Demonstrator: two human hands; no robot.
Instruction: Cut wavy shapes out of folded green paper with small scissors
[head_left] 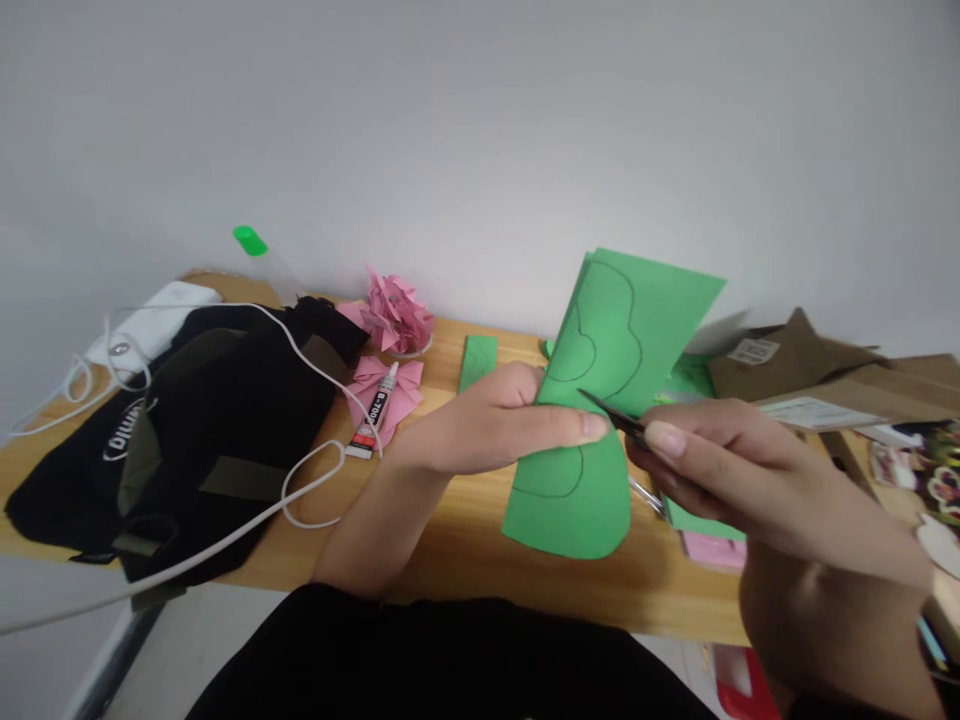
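Between the thumb and fingers of my left hand (517,420) is a folded sheet of green paper (667,310), raised above the table. Curved pencil outlines run across its face, and its lower end has a rounded edge. My right hand (720,460) is closed round a pair of scissors (607,408), whose dark blades point left against the paper near my left thumb. The scissors' handles are mostly hidden by my fingers. Whether the blades are apart I cannot make out.
Left on the wooden table (442,540) lie a black bag (217,400), a white cable (232,545) and a glue tube (375,410). Behind stands a pink paper flower (397,315). A green paper piece (478,360) lies mid-table; crumpled brown paper (810,360) is at right.
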